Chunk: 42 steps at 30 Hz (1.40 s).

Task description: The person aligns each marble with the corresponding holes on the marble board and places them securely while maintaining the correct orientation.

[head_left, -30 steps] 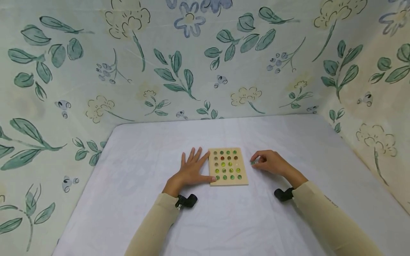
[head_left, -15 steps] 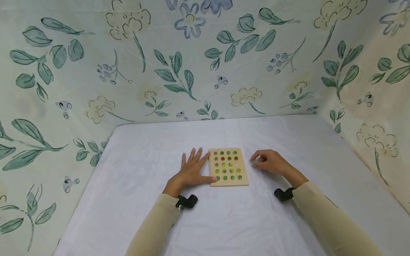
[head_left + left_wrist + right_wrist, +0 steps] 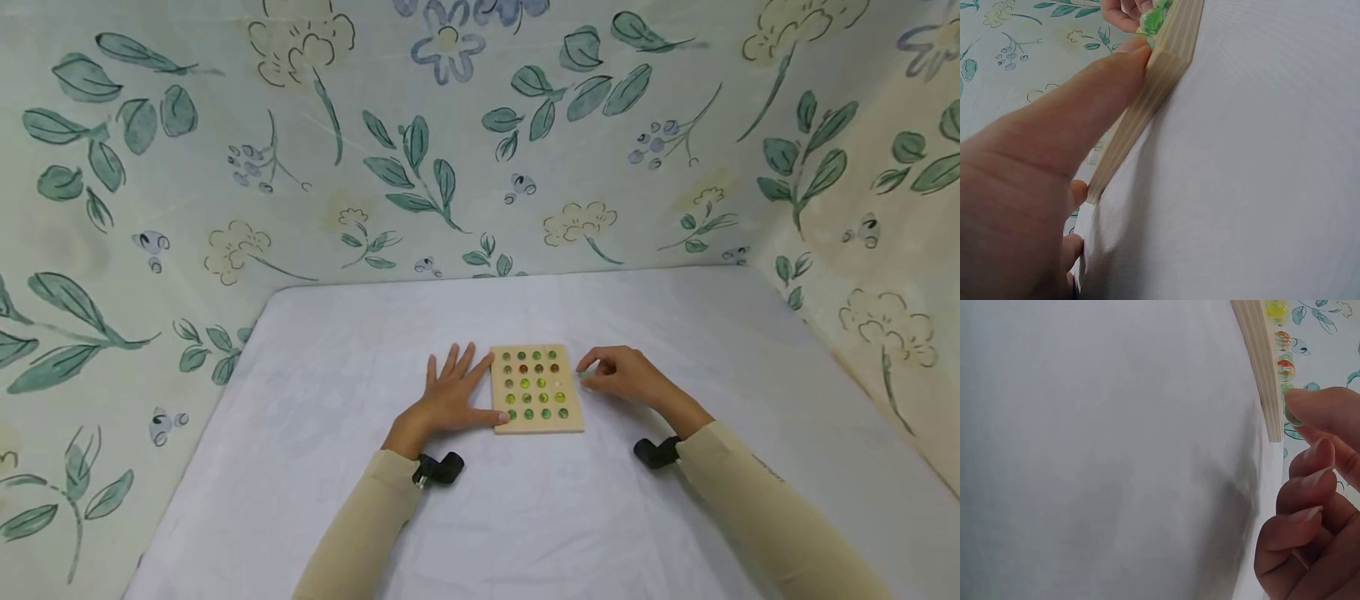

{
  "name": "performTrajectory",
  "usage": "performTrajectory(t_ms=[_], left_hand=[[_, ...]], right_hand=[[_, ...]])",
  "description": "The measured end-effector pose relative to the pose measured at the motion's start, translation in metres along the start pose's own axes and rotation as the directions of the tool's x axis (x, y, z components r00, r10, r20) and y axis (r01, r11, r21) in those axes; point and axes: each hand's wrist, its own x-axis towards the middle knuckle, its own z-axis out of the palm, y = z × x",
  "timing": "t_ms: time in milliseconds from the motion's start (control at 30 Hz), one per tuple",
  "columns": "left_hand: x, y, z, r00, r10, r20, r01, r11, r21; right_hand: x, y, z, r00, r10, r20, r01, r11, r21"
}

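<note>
A light wooden board [image 3: 537,427] lies on the table, with rows of green, yellow and reddish glass marbles [image 3: 527,383] in its hollows. One hollow at the right end of the middle row holds no marble. My left hand [image 3: 446,404] lies spread at the board's left side, its thumb on the near left corner and its index finger touching the far left edge. Between thumb and index finger, my right hand [image 3: 624,375] pinches a greenish marble [image 3: 1293,417], just off the board's right edge. The other fingers of that hand are curled.
White cloth [image 3: 480,517] covers the table. Behind it and on both sides hangs a fabric [image 3: 450,133] printed with leaves and flowers. A black wrist camera [image 3: 441,469] sits on the left wrist and another camera [image 3: 657,452] on the right.
My right hand has moved slightly left, toward the board's right edge, with the marble still pinched. The left hand and the board stay in place.
</note>
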Motion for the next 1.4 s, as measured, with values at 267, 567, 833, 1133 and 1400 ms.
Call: performTrajectory(t_ms=[267, 567, 833, 1133, 1400], left_hand=[[0.0, -0.001, 0.001, 1.0, -0.005, 0.009, 0.005, 1.0, 0.0], [0.001, -0.001, 0.0, 1.0, -0.004, 0.011, 0.004, 1.0, 0.003], [0.002, -0.002, 0.0, 1.0, -0.005, 0.013, 0.005, 1.0, 0.012], [0.002, 0.001, -0.003, 1.0, -0.004, 0.004, 0.004, 1.0, 0.021], [0.0, 0.001, -0.002, 1.0, -0.005, 0.013, 0.005, 1.0, 0.003]], right_hand=[[0.002, -0.003, 0.008, 1.0, -0.004, 0.011, 0.004, 1.0, 0.024], [0.007, -0.01, 0.017, 0.999, -0.038, 0.019, 0.036, 0.998, 0.055], [0.008, -0.018, 0.019, 0.997, -0.076, 0.031, 0.074, 0.995, 0.066], [0.011, -0.021, 0.019, 0.995, -0.082, 0.05, 0.078, 0.994, 0.077], [0.011, -0.019, 0.021, 0.995, -0.072, 0.063, 0.067, 0.995, 0.078]])
